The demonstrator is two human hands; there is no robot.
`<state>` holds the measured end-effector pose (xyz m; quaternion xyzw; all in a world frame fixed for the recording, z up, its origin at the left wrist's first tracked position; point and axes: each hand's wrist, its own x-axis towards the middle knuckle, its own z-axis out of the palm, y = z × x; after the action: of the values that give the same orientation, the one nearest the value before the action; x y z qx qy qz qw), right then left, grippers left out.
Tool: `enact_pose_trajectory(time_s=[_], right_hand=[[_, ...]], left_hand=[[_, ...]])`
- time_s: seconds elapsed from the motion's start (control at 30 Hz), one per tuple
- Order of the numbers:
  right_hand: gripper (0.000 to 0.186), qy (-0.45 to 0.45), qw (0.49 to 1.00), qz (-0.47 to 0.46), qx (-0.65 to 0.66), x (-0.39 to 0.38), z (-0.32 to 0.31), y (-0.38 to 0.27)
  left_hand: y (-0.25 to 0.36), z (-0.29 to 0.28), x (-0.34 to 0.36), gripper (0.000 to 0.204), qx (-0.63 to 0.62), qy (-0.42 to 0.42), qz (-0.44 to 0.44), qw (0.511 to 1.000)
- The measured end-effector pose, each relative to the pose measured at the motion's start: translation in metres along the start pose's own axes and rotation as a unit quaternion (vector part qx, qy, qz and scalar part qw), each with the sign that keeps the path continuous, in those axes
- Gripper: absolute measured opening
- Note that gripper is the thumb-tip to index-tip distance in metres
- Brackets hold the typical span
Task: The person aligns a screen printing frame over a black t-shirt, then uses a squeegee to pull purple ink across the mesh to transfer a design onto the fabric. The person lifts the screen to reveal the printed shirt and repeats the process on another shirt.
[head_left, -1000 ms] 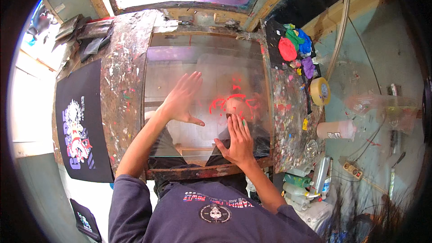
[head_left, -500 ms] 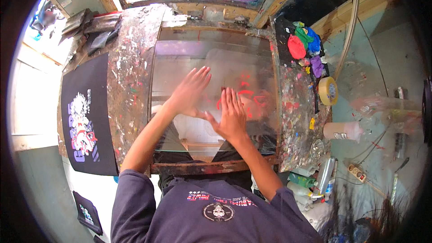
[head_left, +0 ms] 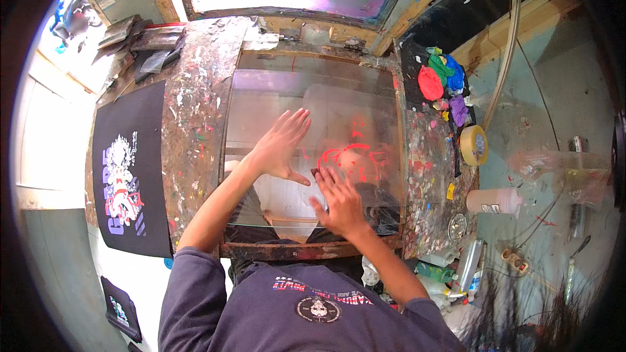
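Both hands lay flat, fingers spread, on clear film: left hand left of red print, right hand below it. I judged smearing likely if palms slid.

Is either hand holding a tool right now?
No. Both the left hand and right hand lie open and flat on the clear sheet.

Flat clear film, red print

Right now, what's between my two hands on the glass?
In the head view, only bare clear sheet separates left hand from right hand; the red print sits beside them.
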<state>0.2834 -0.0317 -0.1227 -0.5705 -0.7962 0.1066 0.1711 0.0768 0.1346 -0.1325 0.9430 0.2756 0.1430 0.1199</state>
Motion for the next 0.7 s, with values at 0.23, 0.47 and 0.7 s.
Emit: enact_pose_trajectory(time_s=[0.23, 0.47, 0.7], right_hand=[[0.022, 0.022, 0.999, -0.023, 0.017, 0.065, -0.005, 0.051], [0.017, -0.018, 0.959, 0.125, 0.255, 0.088, -0.029, 0.051], [0.018, 0.006, 0.992, 0.057, 0.11, 0.081, -0.022, 0.076]], left_hand=[[0.0, 0.0, 0.003, 0.151, -0.01, -0.009, -0.004, 1.0], [-0.001, -0.001, -0.002, 0.151, -0.018, 0.005, -0.007, 1.0], [0.0, -0.002, -0.001, 0.152, -0.014, 0.002, -0.012, 1.0]])
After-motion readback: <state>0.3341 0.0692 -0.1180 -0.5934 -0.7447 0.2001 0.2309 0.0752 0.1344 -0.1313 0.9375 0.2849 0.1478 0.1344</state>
